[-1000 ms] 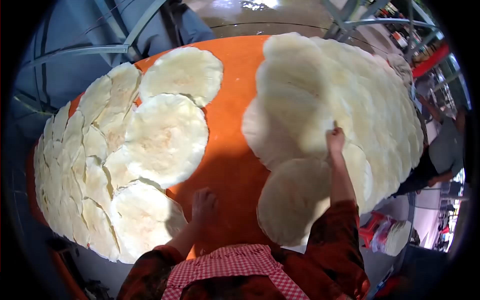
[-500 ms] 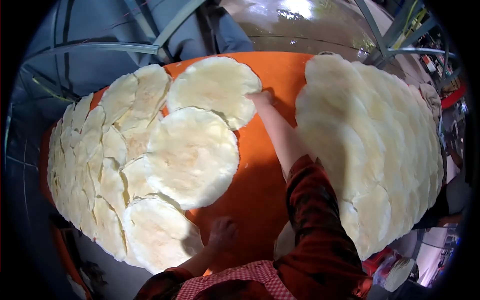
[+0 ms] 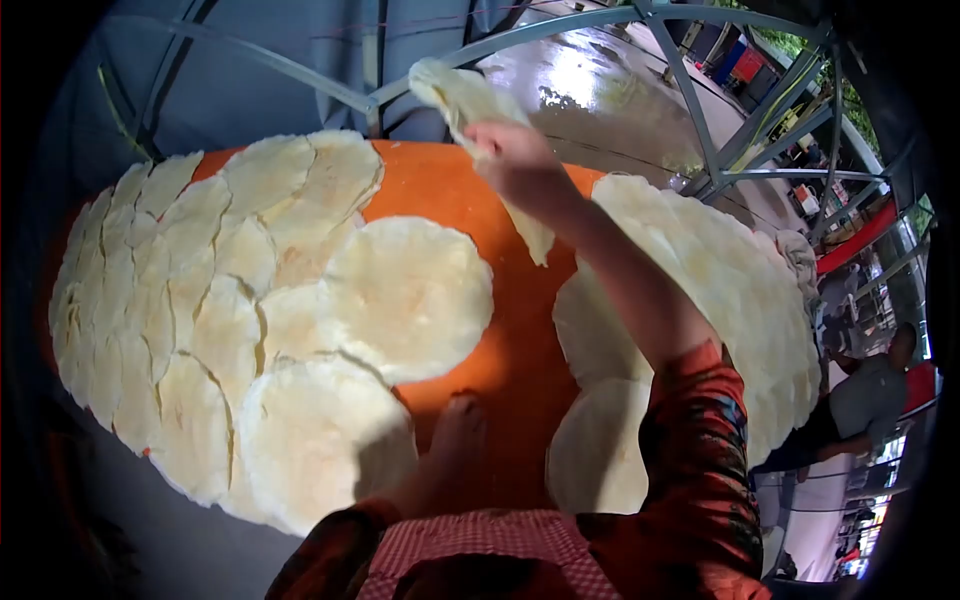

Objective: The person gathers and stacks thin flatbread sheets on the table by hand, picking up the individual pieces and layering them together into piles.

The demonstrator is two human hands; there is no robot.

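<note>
My right hand is closed on the edge of a large, pale, thin flatbread, which hangs folded and lifted above the far edge of the orange table. Part of that flatbread drapes down behind my forearm. In shadow, my left hand rests on the table with nothing visible in it. Just left of it lie two round flatbreads, a middle one and a nearer one.
Overlapping flatbreads cover the table's left side; another overlapping spread covers the right. A metal frame runs behind the table, with wet floor beyond. At far right a person is bent over.
My right hand has lifted the far flatbread off the table and carried it up, folding it. Bare orange surface shows where it lay. My left hand stays on the table.
</note>
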